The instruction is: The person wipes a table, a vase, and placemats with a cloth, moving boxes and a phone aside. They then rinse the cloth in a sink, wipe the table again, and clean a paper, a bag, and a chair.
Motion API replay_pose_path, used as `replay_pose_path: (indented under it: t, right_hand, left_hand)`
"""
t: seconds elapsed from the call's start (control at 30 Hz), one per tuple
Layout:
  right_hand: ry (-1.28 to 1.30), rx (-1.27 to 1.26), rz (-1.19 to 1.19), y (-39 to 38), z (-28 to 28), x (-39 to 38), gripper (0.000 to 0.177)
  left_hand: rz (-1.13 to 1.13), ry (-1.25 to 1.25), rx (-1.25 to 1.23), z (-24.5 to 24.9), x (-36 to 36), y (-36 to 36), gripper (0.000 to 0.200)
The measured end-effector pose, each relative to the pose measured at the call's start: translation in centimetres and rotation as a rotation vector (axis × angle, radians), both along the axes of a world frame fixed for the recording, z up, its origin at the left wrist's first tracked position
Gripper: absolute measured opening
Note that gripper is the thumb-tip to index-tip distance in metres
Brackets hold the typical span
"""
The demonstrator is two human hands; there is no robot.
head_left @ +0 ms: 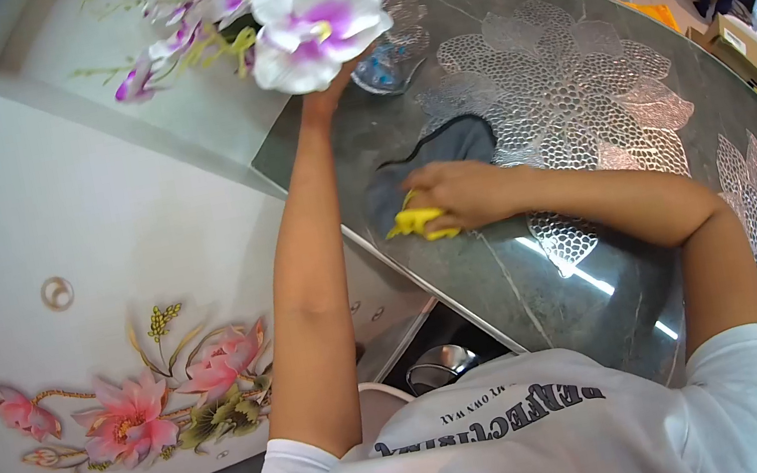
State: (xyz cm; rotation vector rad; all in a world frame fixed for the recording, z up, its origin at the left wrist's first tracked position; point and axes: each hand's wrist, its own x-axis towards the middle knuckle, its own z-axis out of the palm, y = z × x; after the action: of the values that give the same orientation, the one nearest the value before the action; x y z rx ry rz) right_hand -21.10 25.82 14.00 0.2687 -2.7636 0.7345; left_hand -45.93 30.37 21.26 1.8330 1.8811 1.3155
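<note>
My right hand (pixel 464 193) grips a 2-tone gray-and-yellow cloth (pixel 458 143) on the dark tabletop (pixel 493 282). My left hand (pixel 329 98) is at the clear vase (pixel 388 71); flowers (pixel 312 30) hide those fingers, so I can't tell their grip.

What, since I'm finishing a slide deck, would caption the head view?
Right hand holds a grey and yellow cloth on the table; flowers partly hide the left hand.

The cloth (pixel 451 143) is grey and yellow, black-edged.
</note>
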Motion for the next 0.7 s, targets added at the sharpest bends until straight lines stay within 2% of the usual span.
replay_pose_path:
  t: [0.03, 0.1, 0.17, 0.2, 0.23, 0.3, 0.33, 0.37, 0.4, 0.43, 0.47, 0.5, 0.57, 0.6, 0.63, 0.7]
  right_hand:
    - [0.000, 0.002, 0.015, -0.7, 0.3, -1.7, 0.037]
    - [0.009, 0.173, 0.010, -1.9, 0.4, -5.5, 0.051]
    - [0.063, 0.189, -0.219, -1.9, -1.1, -11.1, 0.056]
    - [0.117, 0.233, -0.260, -1.1, -1.2, -13.5, 0.061]
    - [0.171, 0.275, -0.297, -0.2, -1.2, -16.0, 0.067]
    - [0.130, 0.105, -0.315, 1.4, -2.2, -22.5, 0.065]
    - [0.135, 0.101, -0.301, 0.5, -0.6, -23.6, 0.065]
    - [-0.024, 0.204, -0.412, -0.3, 1.7, -24.3, 0.061]
    - [-0.184, 0.307, -0.524, -0.7, 2.9, -25.2, 0.057]
    - [-0.177, 0.305, -0.519, -0.5, 2.3, -27.0, 0.057]
    - [-0.073, 0.159, -0.508, 0.1, 0.8, -29.6, 0.055]
    - [0.027, 0.011, -0.493, 0.3, 0.1, -31.2, 0.053]
    - [0.014, 0.071, -0.493, 0.2, 0.1, -30.8, 0.050]
    - [0.071, 0.071, -0.269, 0.6, -0.3, -30.4, 0.049]
    - [0.127, 0.071, -0.050, 0.8, -0.5, -29.7, 0.047]
    - [0.135, 0.014, -0.053, 0.3, -0.8, -27.9, 0.047]
  left_hand:
    - [0.023, -0.003, 0.090, -0.4, 0.1, 0.4, 0.048]
    - [-0.072, -0.429, -0.116, -1.2, -1.4, 1.3, 0.045]
    - [0.005, 0.203, 0.272, -3.2, -3.3, 3.4, 0.041]
    - [-0.079, -0.139, 0.088, 2.2, 3.4, -1.1, 0.042]
    - [-0.093, 0.167, 0.378, -2.1, -2.5, 3.5, 0.044]
    - [-0.151, -0.184, 0.132, 1.7, 3.2, -1.1, 0.045]
    - [0.075, 0.223, 0.383, -5.7, -4.6, 4.6, 0.044]
    - [0.123, 0.337, 0.252, -5.4, -4.7, 4.3, 0.061]
    - [0.163, 0.402, 0.366, -4.3, -3.4, 3.0, 0.061]
    - [0.200, 0.467, 0.481, -2.7, -1.1, 1.3, 0.060]
    - [0.177, -0.074, 0.142, -0.4, 1.7, 0.5, 0.060]
    - [0.094, 0.139, 0.373, -1.6, 0.7, 1.1, 0.064]
    - [0.393, 0.510, 0.297, -3.4, -0.9, 2.9, 0.070]
    - [0.278, 0.490, 0.283, -3.8, -2.1, 2.4, 0.074]
    - [0.205, 0.451, 0.118, -3.8, -2.9, 2.2, 0.078]
    - [0.274, 0.515, 0.210, -5.5, -4.2, 3.5, 0.082]
